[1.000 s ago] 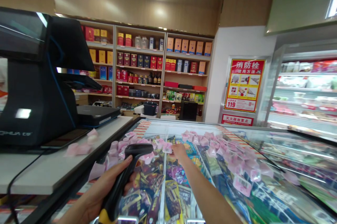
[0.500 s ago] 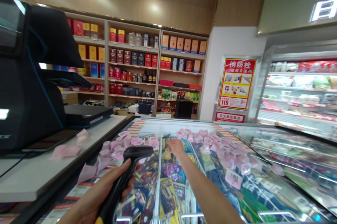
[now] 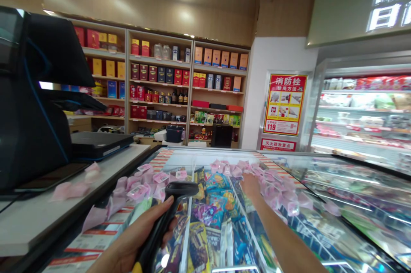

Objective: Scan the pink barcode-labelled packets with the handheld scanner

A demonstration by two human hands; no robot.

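My left hand is wrapped around the handle of a black barcode scanner with a bit of yellow at its lower end. The scanner's head is held over the freezer, near a left-hand heap of curled pink barcode labels. My right hand reaches out over the freezer glass to the pink labels of the right-hand heap. Its fingers look curled together, and whatever may be between them is hidden. Under the glass lie colourful ice cream packets, split up by white wire dividers.
On the left, a white counter bears a black checkout terminal and some loose pink labels. Shelves of boxed goods line the back wall. To the right are a red fire-hydrant poster and a lit chiller.
My right hand has moved right, from the middle of the freezer to the right-hand pink labels. The scanner in my left hand has shifted slightly right. The view has turned a little.
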